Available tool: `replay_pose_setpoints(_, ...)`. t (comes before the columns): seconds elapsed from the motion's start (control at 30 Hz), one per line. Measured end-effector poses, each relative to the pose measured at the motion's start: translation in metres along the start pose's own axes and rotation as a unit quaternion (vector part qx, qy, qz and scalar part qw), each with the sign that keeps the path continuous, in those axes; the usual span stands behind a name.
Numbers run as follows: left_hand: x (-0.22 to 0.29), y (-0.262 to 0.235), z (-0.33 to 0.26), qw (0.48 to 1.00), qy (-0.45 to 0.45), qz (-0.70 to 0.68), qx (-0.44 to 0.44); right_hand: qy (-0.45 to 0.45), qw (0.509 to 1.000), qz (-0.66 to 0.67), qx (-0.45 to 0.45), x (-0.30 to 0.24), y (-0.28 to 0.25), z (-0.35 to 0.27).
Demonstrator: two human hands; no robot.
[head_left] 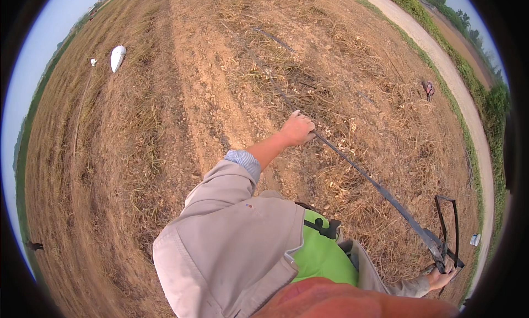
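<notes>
A long, flat black strip that looks like drip tape [380, 188] runs slantwise across the view, from the ground ahead back to my right side. My left hand [298, 128] is closed round its middle stretch, with the arm reaching forward. Low on the right, my right hand [441, 277] grips the gathered near end of the strip. Above that hand stands an angular black loop [456, 224], and whether it is more strip or a frame I cannot tell. Beyond my left hand the strip thins out toward the dry plants. The fingers of my right hand are partly hidden.
Dry plants with pale pods [339, 175] lie in rows on brown soil [204, 87]. Another dark strip [274, 39] lies ahead. A white sack [118, 58] is far left, and a reddish item [428, 89] far right. A pale path [441, 51] borders the field's right side.
</notes>
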State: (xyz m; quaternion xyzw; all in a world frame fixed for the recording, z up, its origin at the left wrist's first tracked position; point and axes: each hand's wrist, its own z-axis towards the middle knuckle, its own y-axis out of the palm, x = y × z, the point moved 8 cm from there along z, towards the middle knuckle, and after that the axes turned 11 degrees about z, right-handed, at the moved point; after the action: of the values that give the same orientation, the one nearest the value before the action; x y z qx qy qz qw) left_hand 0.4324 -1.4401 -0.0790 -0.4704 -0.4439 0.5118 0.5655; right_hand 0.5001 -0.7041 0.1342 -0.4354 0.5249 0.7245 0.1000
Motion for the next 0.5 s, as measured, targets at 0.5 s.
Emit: replay_pose_setpoints(0.5, -0.005, -0.027, -0.052, 0.895, -0.381, -0.232, 0.019, 0.308, 0.824, -0.308, -0.363, 0.41, 0.064, -0.266)
